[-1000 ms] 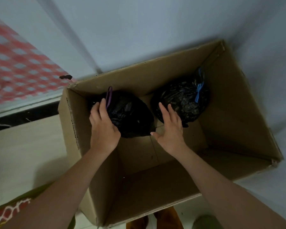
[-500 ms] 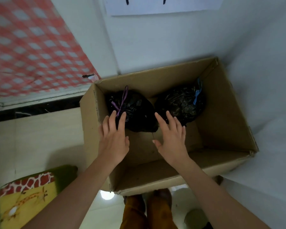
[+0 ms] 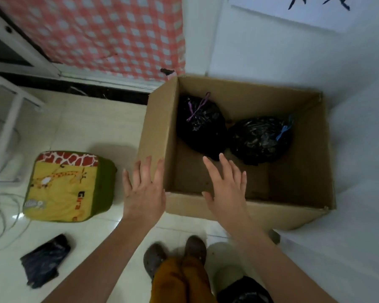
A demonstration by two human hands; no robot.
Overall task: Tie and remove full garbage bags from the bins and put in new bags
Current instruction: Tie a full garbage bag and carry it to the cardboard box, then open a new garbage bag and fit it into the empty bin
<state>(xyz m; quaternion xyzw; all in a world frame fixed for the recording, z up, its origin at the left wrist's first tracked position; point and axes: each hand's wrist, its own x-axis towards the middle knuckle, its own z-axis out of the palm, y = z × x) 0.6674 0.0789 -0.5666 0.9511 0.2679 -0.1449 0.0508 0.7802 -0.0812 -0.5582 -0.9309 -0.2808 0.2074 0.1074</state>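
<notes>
Two tied black bags (image 3: 200,125) lie in the cardboard box (image 3: 158,132). Left hand (image 3: 143,189) and right hand (image 3: 227,186) hover, fingers spread, empty. Giraffe cushion (image 3: 64,184) beside box; bottom-edge black bag (image 3: 245,290) cut off.

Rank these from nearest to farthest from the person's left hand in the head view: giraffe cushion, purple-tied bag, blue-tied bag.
From the left hand:
1. Giraffe cushion, on the floor to its left.
2. Purple-tied bag, in the box's left half.
3. Blue-tied bag, in the box, farther right.

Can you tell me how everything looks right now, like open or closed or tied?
cardboard box: open, upright.
bag with purple tie: tied shut, in box.
bag with blue tie: tied shut, in box.
left hand: open, empty.
right hand: open, empty.
loose dark bag: crumpled on floor.
</notes>
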